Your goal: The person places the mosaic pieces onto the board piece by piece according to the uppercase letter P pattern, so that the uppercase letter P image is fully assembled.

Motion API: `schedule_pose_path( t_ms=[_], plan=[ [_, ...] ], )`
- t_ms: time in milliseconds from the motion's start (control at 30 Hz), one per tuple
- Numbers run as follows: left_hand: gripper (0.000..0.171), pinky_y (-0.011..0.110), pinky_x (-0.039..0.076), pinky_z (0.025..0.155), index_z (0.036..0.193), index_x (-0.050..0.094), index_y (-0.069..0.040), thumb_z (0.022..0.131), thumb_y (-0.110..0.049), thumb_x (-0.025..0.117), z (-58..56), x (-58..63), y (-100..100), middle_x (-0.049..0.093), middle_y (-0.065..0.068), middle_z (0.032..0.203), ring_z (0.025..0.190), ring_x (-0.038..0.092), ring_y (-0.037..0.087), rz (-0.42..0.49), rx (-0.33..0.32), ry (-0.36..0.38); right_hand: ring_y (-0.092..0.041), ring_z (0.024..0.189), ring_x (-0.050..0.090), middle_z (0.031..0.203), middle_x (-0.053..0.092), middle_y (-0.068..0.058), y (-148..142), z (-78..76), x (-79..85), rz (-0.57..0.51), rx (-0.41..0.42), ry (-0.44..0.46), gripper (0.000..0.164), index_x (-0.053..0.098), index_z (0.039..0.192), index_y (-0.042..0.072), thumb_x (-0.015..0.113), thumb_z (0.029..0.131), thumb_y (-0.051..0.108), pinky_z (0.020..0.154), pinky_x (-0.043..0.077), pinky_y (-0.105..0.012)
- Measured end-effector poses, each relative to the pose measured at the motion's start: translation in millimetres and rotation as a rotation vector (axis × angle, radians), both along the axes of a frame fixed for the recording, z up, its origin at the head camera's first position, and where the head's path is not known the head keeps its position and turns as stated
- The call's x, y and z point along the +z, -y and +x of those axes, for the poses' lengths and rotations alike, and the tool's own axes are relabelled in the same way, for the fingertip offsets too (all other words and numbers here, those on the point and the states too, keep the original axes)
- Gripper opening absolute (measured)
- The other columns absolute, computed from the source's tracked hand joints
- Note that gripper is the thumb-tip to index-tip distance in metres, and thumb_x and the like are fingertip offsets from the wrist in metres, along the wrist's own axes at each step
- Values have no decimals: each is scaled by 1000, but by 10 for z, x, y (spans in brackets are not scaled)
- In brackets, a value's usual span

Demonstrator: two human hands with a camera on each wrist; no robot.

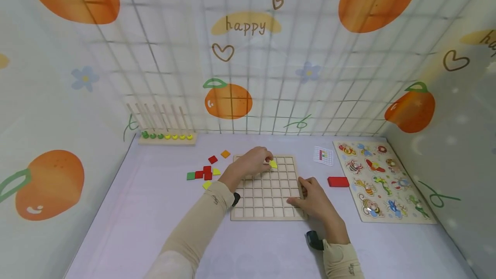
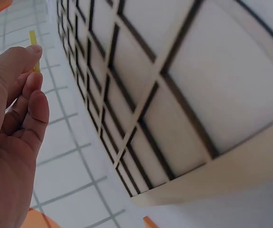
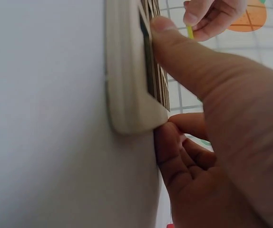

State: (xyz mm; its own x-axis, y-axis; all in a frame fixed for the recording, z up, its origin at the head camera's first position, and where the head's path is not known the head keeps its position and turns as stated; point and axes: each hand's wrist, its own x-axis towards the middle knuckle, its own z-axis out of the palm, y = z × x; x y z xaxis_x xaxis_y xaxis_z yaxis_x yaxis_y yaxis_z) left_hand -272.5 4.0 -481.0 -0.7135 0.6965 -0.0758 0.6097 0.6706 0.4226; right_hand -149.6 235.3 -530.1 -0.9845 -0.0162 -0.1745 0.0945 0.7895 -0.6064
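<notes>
My left hand [image 1: 253, 162] pinches a thin yellow tile [image 1: 273, 164] between thumb and fingertips, above the far part of the wooden grid board [image 1: 257, 217]. In the left wrist view the yellow tile [image 2: 32, 37] appears edge-on, apart from the board's squares. At the board's right side, my right hand [image 1: 315, 199] holds the rim. The right wrist view shows its thumb [image 3: 174, 50] on the board's face and its curled fingers against the side edge. Left of the board lie several loose tiles: red [image 1: 207, 169], green [image 1: 190, 176], orange [image 1: 225, 153] and yellow [image 1: 207, 185].
A pegged bead rack [image 1: 167, 141] stands at the back left. Right of the board are a printed pattern card [image 1: 323, 155], a red block [image 1: 338, 181] and an insect puzzle board [image 1: 381, 184]. Patterned cloth hangs behind and on both sides.
</notes>
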Motion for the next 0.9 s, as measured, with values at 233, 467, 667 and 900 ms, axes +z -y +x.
schedule_pose_path(
  t_ms=[233,467,667,900],
  plan=[
    [27,33,53,93,124,70,-6,101,-19,64,-14,-58,-49,68,7,115,107,63,20,4,10,10,-22,102,51,120,52,-12,-22,-6,-20,-3,2,-7,99,42,154,1,88,78,44,83,47,-34],
    [27,33,55,92,124,70,-4,101,-16,62,-18,-165,-47,70,9,116,105,65,19,42,41,50,-21,101,52,120,52,-12,-15,-19,-30,-1,14,-19,99,43,153,0,87,78,46,84,47,-35],
    [25,31,53,84,120,71,-7,100,-20,65,-65,-238,-74,69,4,106,94,62,15,23,41,49,-22,102,53,120,52,-13,-11,-37,-22,3,15,-17,100,42,153,0,87,77,47,85,49,-37],
    [29,33,54,89,126,69,-7,101,-22,63,-69,-273,-80,69,5,112,100,63,16,40,80,105,-24,104,54,123,52,-14,-9,-27,-12,-11,12,-3,100,41,154,1,88,78,46,88,50,-39]
  ],
)
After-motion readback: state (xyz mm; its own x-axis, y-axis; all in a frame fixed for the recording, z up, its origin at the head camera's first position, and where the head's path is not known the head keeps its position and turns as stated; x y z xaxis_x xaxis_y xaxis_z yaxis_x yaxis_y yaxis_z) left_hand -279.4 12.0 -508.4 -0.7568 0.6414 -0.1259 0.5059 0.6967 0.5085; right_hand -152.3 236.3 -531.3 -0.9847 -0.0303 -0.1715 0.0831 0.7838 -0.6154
